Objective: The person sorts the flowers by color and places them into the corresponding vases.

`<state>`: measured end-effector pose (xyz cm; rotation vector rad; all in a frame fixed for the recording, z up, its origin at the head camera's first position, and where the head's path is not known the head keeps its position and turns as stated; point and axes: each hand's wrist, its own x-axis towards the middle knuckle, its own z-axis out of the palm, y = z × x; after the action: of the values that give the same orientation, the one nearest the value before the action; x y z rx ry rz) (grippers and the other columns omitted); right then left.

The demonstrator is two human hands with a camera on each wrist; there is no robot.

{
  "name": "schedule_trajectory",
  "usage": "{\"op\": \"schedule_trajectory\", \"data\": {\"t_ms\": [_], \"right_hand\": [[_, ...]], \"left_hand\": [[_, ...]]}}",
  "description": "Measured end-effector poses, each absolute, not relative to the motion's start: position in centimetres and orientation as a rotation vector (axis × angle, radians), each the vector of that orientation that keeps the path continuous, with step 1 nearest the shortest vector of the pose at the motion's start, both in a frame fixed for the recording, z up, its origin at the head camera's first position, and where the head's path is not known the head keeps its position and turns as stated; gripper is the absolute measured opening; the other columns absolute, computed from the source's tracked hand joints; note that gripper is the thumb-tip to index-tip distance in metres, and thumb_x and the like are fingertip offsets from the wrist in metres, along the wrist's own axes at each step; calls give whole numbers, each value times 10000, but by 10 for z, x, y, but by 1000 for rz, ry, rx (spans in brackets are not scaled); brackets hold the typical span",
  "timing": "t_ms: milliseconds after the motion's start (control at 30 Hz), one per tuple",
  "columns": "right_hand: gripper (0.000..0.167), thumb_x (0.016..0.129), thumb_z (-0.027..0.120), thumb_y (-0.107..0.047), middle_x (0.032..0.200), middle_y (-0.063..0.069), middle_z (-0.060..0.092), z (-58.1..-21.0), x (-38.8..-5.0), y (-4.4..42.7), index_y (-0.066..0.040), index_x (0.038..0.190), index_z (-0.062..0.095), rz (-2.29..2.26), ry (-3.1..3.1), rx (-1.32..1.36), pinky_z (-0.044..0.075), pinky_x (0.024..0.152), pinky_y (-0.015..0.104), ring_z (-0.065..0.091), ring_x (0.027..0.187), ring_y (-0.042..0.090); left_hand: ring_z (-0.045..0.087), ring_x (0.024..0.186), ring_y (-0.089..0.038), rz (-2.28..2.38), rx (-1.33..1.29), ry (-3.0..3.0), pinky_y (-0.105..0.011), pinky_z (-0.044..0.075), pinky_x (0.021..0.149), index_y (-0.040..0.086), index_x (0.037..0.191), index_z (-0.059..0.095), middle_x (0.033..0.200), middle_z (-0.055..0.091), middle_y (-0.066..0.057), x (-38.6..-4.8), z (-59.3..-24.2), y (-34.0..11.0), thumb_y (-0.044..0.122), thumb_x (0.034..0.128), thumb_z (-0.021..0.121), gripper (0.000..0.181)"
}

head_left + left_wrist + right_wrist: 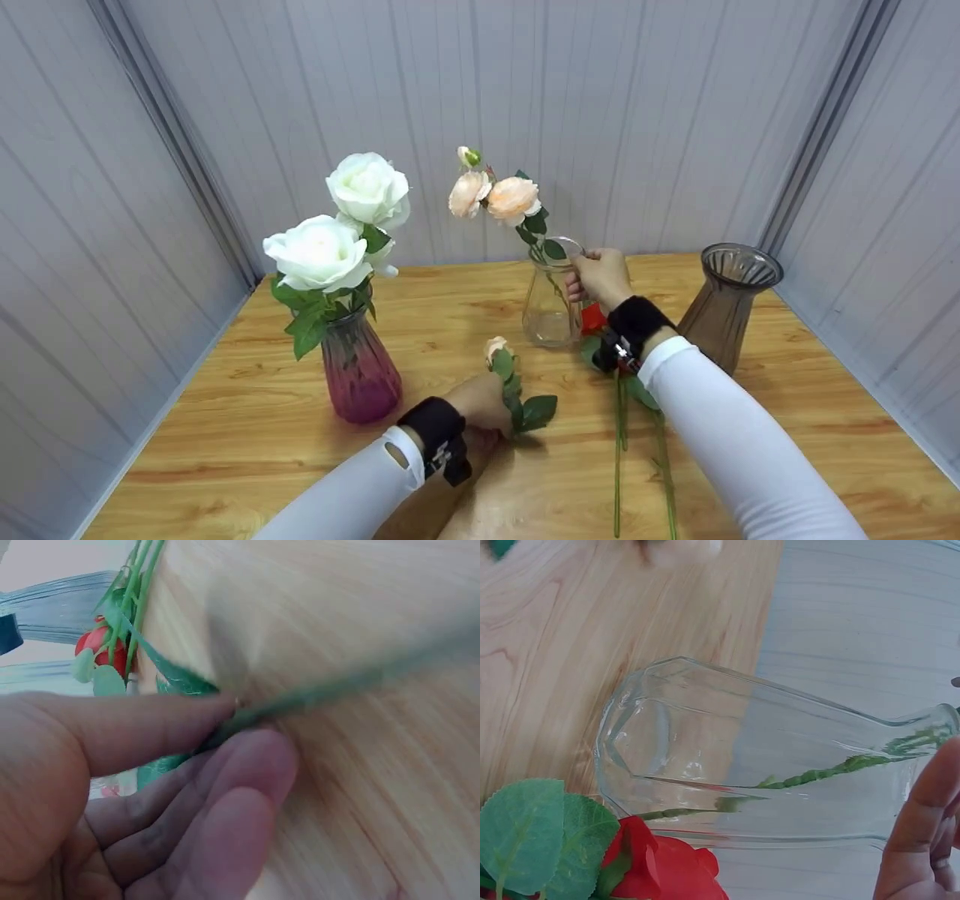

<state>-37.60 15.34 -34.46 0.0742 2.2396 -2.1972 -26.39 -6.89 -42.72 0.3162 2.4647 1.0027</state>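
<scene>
My left hand (484, 405) pinches the green stem (322, 694) of a peach rose (497, 349) between thumb and fingers, low over the table. Its leaves (538, 412) stick out past the hand. At the back, my right hand (602, 277) grips the rim of a clear glass vase (551, 322) from the right side. A spray of peach roses (514, 199) stands in that vase and leans left; its stem (810, 778) shows through the glass. Beside the vase base lies a red rose (671, 866), partly hidden by my right wrist in the head view.
On the left stands a pink ribbed vase (364, 382) holding white roses (322, 251). A brown glass vase (720, 315) is at the right, behind my forearm. Long green stems (618, 465) lie toward the table's front. Panelled walls (420, 97) enclose the wooden table (247, 420).
</scene>
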Motion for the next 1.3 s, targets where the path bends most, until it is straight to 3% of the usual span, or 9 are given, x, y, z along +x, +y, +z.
{"op": "schedule_trajectory", "data": {"t_ms": [200, 433, 667, 800, 1000, 1300], "right_hand": [[159, 1133, 517, -103, 575, -5, 631, -345, -377, 155, 51, 1103, 541, -2195, 2245, 89, 566, 458, 232, 596, 439, 73], [147, 1135, 512, -101, 582, 0, 640, -345, -377, 158, 42, 1108, 533, -2194, 2241, 92, 573, 466, 240, 602, 442, 76], [138, 1135, 514, -98, 571, 0, 639, -345, -376, 159, 39, 1124, 529, -2203, 2235, 94, 573, 461, 243, 607, 442, 79], [141, 1131, 525, -99, 584, 12, 645, -344, -375, 160, 41, 1117, 535, -2210, 2229, 81, 572, 459, 242, 606, 446, 77], [145, 1134, 531, -104, 605, 30, 654, -344, -374, 160, 35, 1100, 551, -2209, 2237, 86, 570, 459, 239, 607, 448, 77], [168, 1139, 530, -117, 611, 34, 637, -346, -376, 159, 48, 1113, 531, -2212, 2236, 108, 564, 459, 237, 592, 451, 86]], "left_hand": [[618, 448, -136, 1234, 372, 2422, -261, 543, 448, 9, 746, 687, 577, 679, -105, -271, -423, -72, -68, 870, 781, 174], [677, 512, -140, 1499, 298, 2361, -308, 627, 539, -47, 880, 734, 706, 758, -159, -281, -415, -71, -63, 945, 725, 67], [700, 591, -127, 1692, 255, 2325, -361, 678, 684, -134, 1011, 764, 823, 788, -206, -286, -413, -69, -24, 1039, 638, 170], [725, 621, -135, 1905, 211, 2243, -355, 681, 704, -135, 1083, 746, 890, 786, -214, -287, -414, -67, -37, 1042, 617, 167], [744, 637, -145, 2113, 221, 2199, -317, 672, 676, -136, 1053, 748, 864, 788, -165, -288, -416, -63, -21, 1006, 700, 133], [802, 794, -223, 2235, 331, 2307, -319, 676, 771, -112, 1158, 758, 1013, 791, -271, -286, -411, -58, -10, 1031, 679, 181]]}}
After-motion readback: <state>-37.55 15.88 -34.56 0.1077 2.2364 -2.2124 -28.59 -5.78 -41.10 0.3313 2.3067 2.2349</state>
